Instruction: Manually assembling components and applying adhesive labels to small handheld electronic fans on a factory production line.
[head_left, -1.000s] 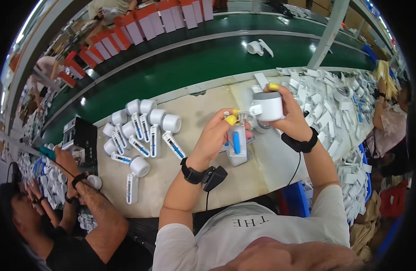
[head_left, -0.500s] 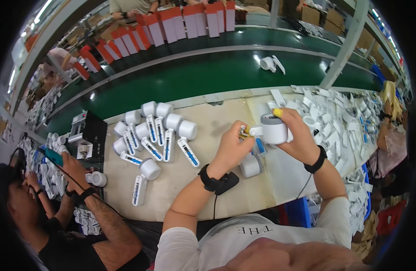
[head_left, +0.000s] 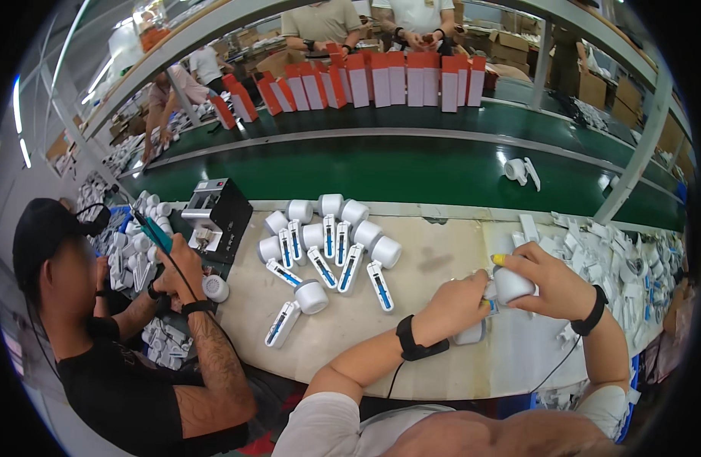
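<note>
My right hand [head_left: 554,280] is closed round the cup-shaped white head [head_left: 512,289] of a small appliance, with a yellow cover on one fingertip. My left hand [head_left: 451,311] pinches at the neck side of the same piece; its fingertips are partly hidden, and a bit of yellow shows there. Beneath my hands another round white head [head_left: 471,333] lies on the table, mostly covered by my left wrist. To the left are several similar pieces with round heads and open handles showing blue strips, the closest being a handle [head_left: 282,326] attached to a white head [head_left: 311,297].
Loose white plastic parts [head_left: 632,266] are heaped on the right of the table. A black boxy machine [head_left: 217,221] stands at the left, beside a co-worker holding a teal tool [head_left: 154,232]. Beyond the green conveyor [head_left: 350,164] stand red-and-white cartons [head_left: 381,80]. A metal post [head_left: 643,145] rises at the right.
The view has swung, shifting the whole scene right and down. In my hands the white head has tilted, so its grey rim no longer shows. Both hands keep their hold.
</note>
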Action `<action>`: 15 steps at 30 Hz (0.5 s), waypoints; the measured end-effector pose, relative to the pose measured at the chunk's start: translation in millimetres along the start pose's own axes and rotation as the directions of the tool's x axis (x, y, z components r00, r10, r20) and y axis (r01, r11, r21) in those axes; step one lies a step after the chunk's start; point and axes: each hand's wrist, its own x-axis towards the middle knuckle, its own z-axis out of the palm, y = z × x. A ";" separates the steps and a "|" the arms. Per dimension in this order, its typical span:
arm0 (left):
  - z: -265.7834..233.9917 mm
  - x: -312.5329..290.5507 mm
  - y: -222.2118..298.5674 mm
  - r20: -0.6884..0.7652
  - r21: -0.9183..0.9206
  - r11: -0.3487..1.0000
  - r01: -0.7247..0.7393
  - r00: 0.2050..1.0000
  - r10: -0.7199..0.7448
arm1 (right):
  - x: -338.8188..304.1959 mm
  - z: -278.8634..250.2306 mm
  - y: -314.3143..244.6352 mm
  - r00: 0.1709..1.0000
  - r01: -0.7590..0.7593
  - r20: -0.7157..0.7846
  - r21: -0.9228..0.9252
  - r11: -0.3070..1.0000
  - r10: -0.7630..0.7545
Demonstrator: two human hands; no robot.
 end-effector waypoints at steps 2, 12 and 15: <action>-2.6 -1.1 -2.1 -0.021 -0.008 1.000 -0.029 0.999 0.029 | -0.6 3.8 4.6 0.999 0.021 -0.038 0.065 0.998 -0.019; -14.9 0.5 4.5 0.049 -0.237 0.971 -0.021 0.998 0.034 | -2.3 4.3 10.8 0.994 0.029 -0.112 0.193 0.981 -0.008; -13.9 -2.9 13.5 0.106 -0.512 0.857 0.059 0.994 -0.006 | -4.4 15.4 15.4 0.986 0.041 -0.165 0.267 0.963 0.003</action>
